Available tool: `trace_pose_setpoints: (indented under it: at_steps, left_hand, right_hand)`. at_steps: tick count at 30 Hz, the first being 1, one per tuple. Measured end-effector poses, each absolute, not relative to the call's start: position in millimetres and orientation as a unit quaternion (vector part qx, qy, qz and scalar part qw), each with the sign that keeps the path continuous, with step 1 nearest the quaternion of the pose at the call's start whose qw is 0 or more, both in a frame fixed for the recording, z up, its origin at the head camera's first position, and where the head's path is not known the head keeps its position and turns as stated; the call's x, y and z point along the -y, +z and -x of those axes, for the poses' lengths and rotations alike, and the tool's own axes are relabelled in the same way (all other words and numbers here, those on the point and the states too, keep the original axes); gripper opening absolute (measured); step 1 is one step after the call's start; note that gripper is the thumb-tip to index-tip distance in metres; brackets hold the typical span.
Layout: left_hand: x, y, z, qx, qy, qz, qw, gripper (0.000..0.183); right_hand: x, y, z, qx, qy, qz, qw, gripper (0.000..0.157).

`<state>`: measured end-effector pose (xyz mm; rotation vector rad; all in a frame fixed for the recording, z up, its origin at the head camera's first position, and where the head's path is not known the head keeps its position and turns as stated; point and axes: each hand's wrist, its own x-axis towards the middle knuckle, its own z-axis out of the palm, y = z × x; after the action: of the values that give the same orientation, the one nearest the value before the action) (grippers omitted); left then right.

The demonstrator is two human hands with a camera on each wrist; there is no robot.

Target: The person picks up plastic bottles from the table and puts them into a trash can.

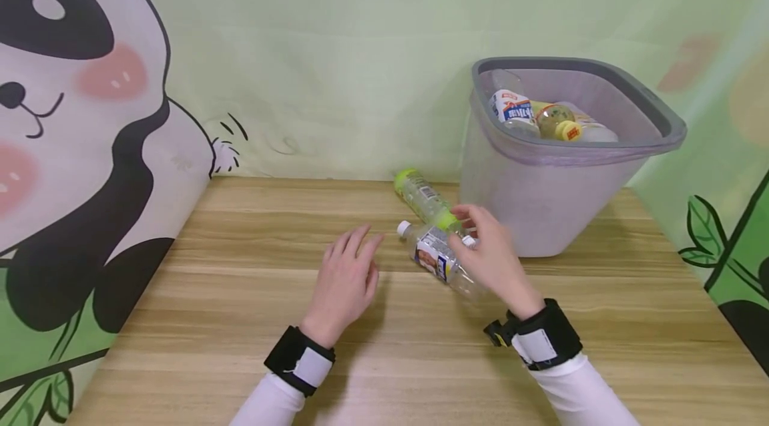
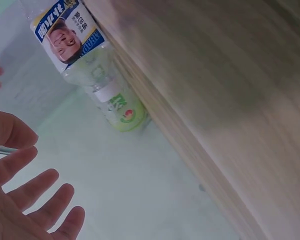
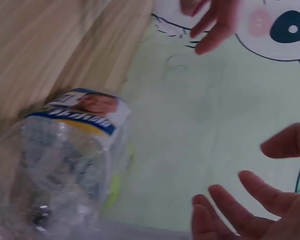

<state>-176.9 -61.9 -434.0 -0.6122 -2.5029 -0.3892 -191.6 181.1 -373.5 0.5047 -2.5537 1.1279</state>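
A clear plastic bottle (image 1: pixel 435 254) with a white cap and a printed label lies on its side on the wooden table. Behind it lies a bottle with green ends (image 1: pixel 420 195), slanting toward the back. My right hand (image 1: pixel 489 256) hovers over the right side of both bottles, partly covering them. In the right wrist view its thumb and fingers (image 3: pixel 255 220) are spread with a gap between them, apart from the labelled bottle (image 3: pixel 75 150). To the left of the bottles, my left hand (image 1: pixel 345 279) is held over the table with loosely bent fingers, holding nothing.
A tall bin (image 1: pixel 529 192) with a grey rim stands at the back right, close behind my right hand. Several bottles (image 1: pixel 513 109) lie inside it. A green printed backdrop (image 1: pixel 312 79) with a panda runs along the table's back edge.
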Motion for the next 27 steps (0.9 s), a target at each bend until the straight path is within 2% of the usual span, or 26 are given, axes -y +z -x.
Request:
trace_pose_setpoints:
  at_steps: [6,13,27]
  left_hand:
    - [63,-437,178,0.929,-0.138,0.225,0.26,0.044]
    - [63,-438,178,0.927,-0.145,0.227,0.261,0.046]
    - [61,-436,177,0.922,-0.151,0.23,0.271,0.045]
  right_hand:
    - [-183,-390,193,0.938,0.288,-0.171,0.088,0.054]
    - [-185,-406,191,0.96,0.24,-0.145,0.02,0.069]
    - [-192,-429,183,0.961,0.211,-0.177,0.008,0.077]
